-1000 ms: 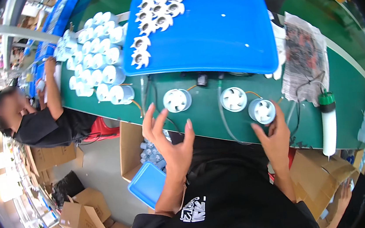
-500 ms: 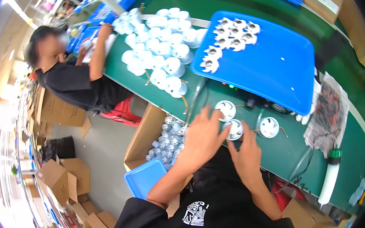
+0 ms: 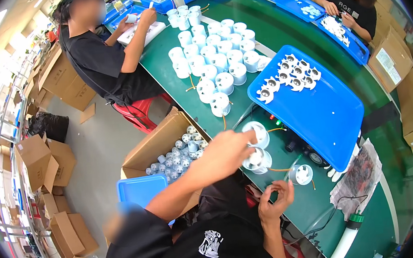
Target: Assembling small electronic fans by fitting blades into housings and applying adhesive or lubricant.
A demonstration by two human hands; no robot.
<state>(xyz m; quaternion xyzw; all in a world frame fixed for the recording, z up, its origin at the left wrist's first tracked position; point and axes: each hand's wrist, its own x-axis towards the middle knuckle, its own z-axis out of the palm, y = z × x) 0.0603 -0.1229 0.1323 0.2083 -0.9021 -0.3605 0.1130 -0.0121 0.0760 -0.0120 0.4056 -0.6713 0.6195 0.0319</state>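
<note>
My left hand [image 3: 226, 157] reaches across the near table edge, slightly blurred, with its fingers drawn together over two pale round housings. The farther housing [image 3: 255, 133] and the nearer housing [image 3: 257, 160] both have white bladed parts inside and thin wires. Whatever the left fingertips pinch is hidden. My right hand [image 3: 276, 199] is palm up by the table edge, fingers loosely curled and apart, nothing in them. Just beyond it sits a third housing [image 3: 301, 174] with a white fan-like wheel inside.
A blue tray [image 3: 315, 118] bears several white bladed wheels. Many pale housings [image 3: 214, 53] stand beyond. A cardboard box [image 3: 139, 153] of small parts and a light blue tray [image 3: 143, 190] lie left. A white tube [image 3: 344, 242] lies right. Two people work across and left.
My right hand has come away from the nearer housing and drawn back toward the table edge. The left hand stays over the housings, and the view has shifted.
</note>
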